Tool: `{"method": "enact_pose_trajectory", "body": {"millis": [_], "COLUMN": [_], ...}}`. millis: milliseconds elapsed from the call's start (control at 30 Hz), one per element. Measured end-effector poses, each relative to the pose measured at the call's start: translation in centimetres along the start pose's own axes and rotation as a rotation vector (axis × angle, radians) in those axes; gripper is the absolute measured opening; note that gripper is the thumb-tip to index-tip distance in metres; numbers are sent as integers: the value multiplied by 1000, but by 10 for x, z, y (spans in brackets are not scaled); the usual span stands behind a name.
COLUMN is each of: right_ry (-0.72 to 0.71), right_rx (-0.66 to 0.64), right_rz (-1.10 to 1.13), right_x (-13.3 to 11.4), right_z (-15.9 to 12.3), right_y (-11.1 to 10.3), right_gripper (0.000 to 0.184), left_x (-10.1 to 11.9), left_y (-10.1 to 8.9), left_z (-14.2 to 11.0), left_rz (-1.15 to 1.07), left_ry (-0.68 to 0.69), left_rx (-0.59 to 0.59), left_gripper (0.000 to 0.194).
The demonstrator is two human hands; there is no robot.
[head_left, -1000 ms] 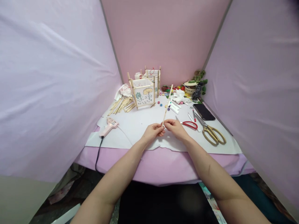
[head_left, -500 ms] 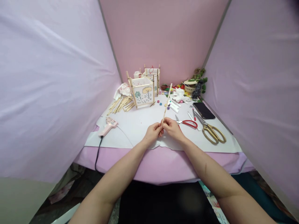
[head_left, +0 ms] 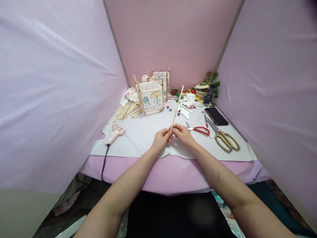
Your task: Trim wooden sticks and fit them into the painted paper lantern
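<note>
A thin, light wooden stick points up and slightly right from between my hands. My left hand pinches its lower end with closed fingers. Right beside it, my right hand is closed on the same end, the fingertips of both hands nearly meeting. The stick's very bottom is hidden by the fingers. Just right of my right hand lie red-handled scissors. Beyond the hands stands a lantern-like box with stick corner posts and white panels with drawn trees.
A pink glue gun with a black cord lies at the left. Behind it is a pile of wooden sticks. Large gold-handled scissors and a black phone lie at the right. White pens and crumpled tissue sit farther back.
The stick and both hands have risen very slightly, and the stick leans a touch more to the right. Both hands keep their hold on it.
</note>
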State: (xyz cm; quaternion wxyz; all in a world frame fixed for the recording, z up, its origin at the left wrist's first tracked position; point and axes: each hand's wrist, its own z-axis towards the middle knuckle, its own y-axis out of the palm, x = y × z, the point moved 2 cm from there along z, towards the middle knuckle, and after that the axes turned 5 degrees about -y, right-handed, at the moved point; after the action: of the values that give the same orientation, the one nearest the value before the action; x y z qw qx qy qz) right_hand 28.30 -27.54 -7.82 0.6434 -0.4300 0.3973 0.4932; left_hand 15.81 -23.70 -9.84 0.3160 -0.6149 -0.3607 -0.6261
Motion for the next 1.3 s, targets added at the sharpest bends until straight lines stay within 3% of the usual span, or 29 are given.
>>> {"method": "enact_pose_trajectory", "body": {"millis": [233, 533, 767, 1033, 1300], "right_ry": [-42, -83, -67, 31, 5], "right_rx": [-40, 37, 106, 67, 223], "right_rz": [29, -59, -71, 73, -106], "right_x": [11, 11, 7, 4, 9], "right_z": [1, -3, -2, 3, 4], "right_y": [0, 8, 6, -3, -11], "right_gripper": [15, 13, 13, 19, 26], "left_x": [-2, -3, -3, -2, -6], "left_y": [0, 0, 3, 1, -1], "left_z": [1, 1, -2, 2, 5], "left_rz": [60, 110, 74, -14, -5], "left_ry": [-1, 16, -11, -11, -30], "left_rx": [4, 0, -32, -10, 18], "left_gripper": [22, 23, 22, 22, 19]}}
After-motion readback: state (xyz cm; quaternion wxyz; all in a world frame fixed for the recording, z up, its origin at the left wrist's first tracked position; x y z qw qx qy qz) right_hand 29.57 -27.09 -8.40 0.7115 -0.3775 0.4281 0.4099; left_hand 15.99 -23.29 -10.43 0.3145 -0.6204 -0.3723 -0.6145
